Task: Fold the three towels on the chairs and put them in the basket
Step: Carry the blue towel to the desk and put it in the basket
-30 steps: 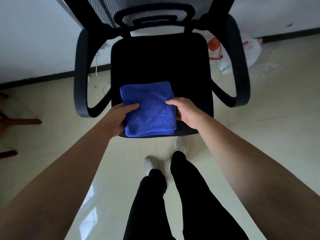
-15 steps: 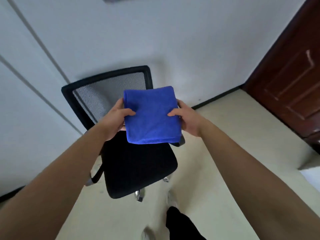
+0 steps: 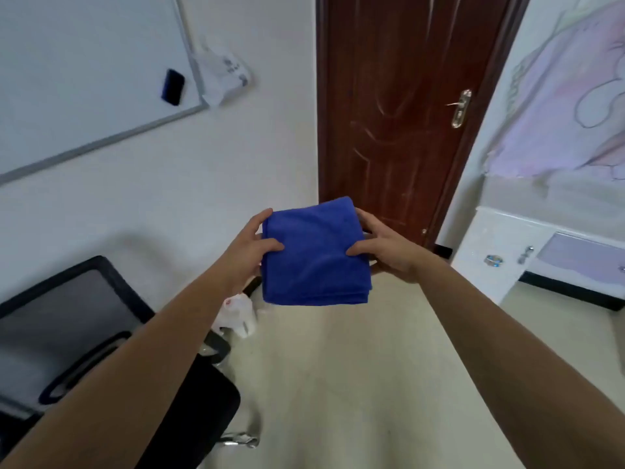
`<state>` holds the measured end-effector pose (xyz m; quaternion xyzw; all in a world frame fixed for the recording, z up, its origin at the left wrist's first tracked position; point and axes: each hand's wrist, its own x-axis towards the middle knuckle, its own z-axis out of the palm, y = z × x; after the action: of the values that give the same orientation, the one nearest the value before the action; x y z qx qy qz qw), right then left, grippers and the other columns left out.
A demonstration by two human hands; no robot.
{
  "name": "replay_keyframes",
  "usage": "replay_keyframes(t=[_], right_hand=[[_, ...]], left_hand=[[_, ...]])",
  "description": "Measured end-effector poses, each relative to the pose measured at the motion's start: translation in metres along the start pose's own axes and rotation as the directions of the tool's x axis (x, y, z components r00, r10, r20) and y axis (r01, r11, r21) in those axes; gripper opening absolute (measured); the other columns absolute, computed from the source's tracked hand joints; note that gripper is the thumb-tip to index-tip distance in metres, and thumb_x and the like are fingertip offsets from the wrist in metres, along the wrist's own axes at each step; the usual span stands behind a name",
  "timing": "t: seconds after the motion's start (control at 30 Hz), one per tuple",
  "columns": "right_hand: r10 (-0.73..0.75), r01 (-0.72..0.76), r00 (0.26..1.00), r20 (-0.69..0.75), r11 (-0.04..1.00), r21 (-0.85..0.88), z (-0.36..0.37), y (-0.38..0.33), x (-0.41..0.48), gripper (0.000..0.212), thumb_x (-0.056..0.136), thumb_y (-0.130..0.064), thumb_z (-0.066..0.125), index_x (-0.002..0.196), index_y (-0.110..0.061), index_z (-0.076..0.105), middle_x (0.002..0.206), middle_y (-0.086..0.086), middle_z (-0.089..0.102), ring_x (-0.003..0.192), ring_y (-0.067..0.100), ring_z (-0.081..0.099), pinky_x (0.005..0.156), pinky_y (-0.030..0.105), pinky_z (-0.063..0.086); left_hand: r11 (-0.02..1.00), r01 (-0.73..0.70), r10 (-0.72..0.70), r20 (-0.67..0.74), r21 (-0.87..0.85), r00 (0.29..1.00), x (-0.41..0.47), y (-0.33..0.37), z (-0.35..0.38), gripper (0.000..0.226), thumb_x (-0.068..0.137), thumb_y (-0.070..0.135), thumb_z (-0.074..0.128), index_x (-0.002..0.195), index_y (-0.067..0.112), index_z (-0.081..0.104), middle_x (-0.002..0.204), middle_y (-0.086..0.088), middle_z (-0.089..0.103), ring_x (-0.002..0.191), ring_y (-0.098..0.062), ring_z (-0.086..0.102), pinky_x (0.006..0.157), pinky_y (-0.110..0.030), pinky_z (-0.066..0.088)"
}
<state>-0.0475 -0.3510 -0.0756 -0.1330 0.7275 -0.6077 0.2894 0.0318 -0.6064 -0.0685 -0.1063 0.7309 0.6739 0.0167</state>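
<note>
A folded blue towel point(image 3: 316, 253) is held flat in the air in front of me, at chest height. My left hand point(image 3: 248, 247) grips its left edge, thumb on top. My right hand point(image 3: 384, 243) grips its right edge the same way. The black mesh chair point(image 3: 101, 360) stands at the lower left, its seat bare. No basket and no other towels are in view.
A dark red wooden door point(image 3: 399, 113) is straight ahead, shut. A white cabinet point(image 3: 507, 255) stands at the right. A whiteboard point(image 3: 84, 72) hangs on the left wall. A white plastic bag point(image 3: 238, 314) lies on the floor by the chair. Pale tiled floor stretches ahead.
I have lifted the folded towel off the chair seat with both hands and turned right, away from the chair, so the door and cabinet have come into view.
</note>
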Motion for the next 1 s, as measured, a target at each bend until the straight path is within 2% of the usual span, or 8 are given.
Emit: replay_keyframes(t=[0.1,0.2,0.33,0.47,0.57,0.73,0.83,1.0], right_hand=[[0.019,-0.019,0.994,-0.105,1.0,0.006,-0.104,0.029,-0.062,0.091,0.083,-0.007,0.073,0.148,-0.05,0.026,0.135,-0.002,0.053,0.115,0.028,0.062,0.082,0.048,0.06],[0.039,-0.035,0.974,-0.222,0.999,0.02,-0.202,0.06,-0.125,0.091,0.085,-0.004,0.071,0.148,-0.047,0.023,0.136,0.0,0.051,0.115,0.027,0.062,0.076,0.043,0.061],[0.084,-0.067,0.921,-0.379,0.996,0.058,-0.298,0.087,-0.197,0.089,0.087,-0.003,0.068,0.148,-0.049,0.021,0.134,0.004,0.053,0.111,0.029,0.064,0.08,0.046,0.061],[0.103,-0.053,0.864,-0.493,0.992,0.115,-0.378,0.114,-0.24,0.089,0.088,-0.002,0.067,0.151,-0.046,0.023,0.132,0.004,0.058,0.11,0.027,0.066,0.083,0.048,0.061],[0.121,-0.047,0.818,-0.562,0.988,0.144,-0.428,0.131,-0.246,0.086,0.089,0.001,0.066,0.152,-0.044,0.027,0.126,0.001,0.062,0.108,0.024,0.068,0.08,0.046,0.062],[0.158,-0.055,0.765,-0.625,0.982,0.181,-0.516,0.162,-0.223,0.086,0.089,0.002,0.065,0.15,-0.046,0.028,0.126,0.003,0.061,0.105,0.024,0.069,0.076,0.042,0.062],[0.176,-0.079,0.754,-0.633,0.981,0.179,-0.573,0.168,-0.201,0.083,0.09,0.001,0.066,0.149,-0.045,0.03,0.124,0.003,0.062,0.102,0.021,0.069,0.072,0.037,0.062],[0.219,-0.123,0.709,-0.67,0.974,0.189,-0.687,0.165,-0.144,0.082,0.088,0.0,0.067,0.148,-0.044,0.035,0.126,0.006,0.062,0.106,0.025,0.068,0.074,0.04,0.062]], left_hand=[[0.996,-0.042,0.029,0.167,0.074,0.986,0.034,0.011,0.118,0.075,0.087,0.002,0.062,0.145,0.04,0.034,0.136,0.0,0.053,0.116,-0.022,0.059,0.085,-0.04,0.056],[0.993,-0.092,0.061,0.332,0.078,0.941,0.063,0.02,0.239,0.083,0.084,-0.001,0.065,0.149,0.038,0.031,0.142,0.004,0.05,0.119,-0.018,0.057,0.086,-0.043,0.056],[0.99,-0.117,0.075,0.42,0.076,0.904,0.081,0.033,0.375,0.077,0.086,-0.004,0.062,0.148,0.034,0.034,0.143,0.007,0.046,0.116,-0.012,0.055,0.079,-0.035,0.054],[0.984,-0.142,0.066,0.528,0.104,0.847,0.107,0.042,0.475,0.075,0.086,-0.004,0.063,0.147,0.032,0.036,0.14,0.008,0.048,0.111,-0.006,0.056,0.073,-0.03,0.054],[0.98,-0.164,0.071,0.579,0.109,0.812,0.14,0.045,0.531,0.075,0.086,-0.004,0.063,0.147,0.031,0.036,0.138,0.008,0.051,0.11,-0.006,0.057,0.069,-0.027,0.054],[0.976,-0.183,0.065,0.652,0.114,0.755,0.23,0.036,0.617,0.076,0.084,0.001,0.067,0.144,0.037,0.04,0.14,0.007,0.05,0.115,-0.013,0.059,0.074,-0.029,0.054],[0.978,-0.191,0.085,0.67,0.086,0.737,0.288,0.035,0.661,0.074,0.084,0.0,0.067,0.141,0.04,0.043,0.14,0.008,0.049,0.116,-0.015,0.058,0.077,-0.034,0.055],[0.98,-0.175,0.065,0.682,0.093,0.728,0.393,0.054,0.735,0.071,0.086,-0.002,0.065,0.141,0.037,0.044,0.139,0.009,0.047,0.117,-0.017,0.056,0.091,-0.045,0.056]])
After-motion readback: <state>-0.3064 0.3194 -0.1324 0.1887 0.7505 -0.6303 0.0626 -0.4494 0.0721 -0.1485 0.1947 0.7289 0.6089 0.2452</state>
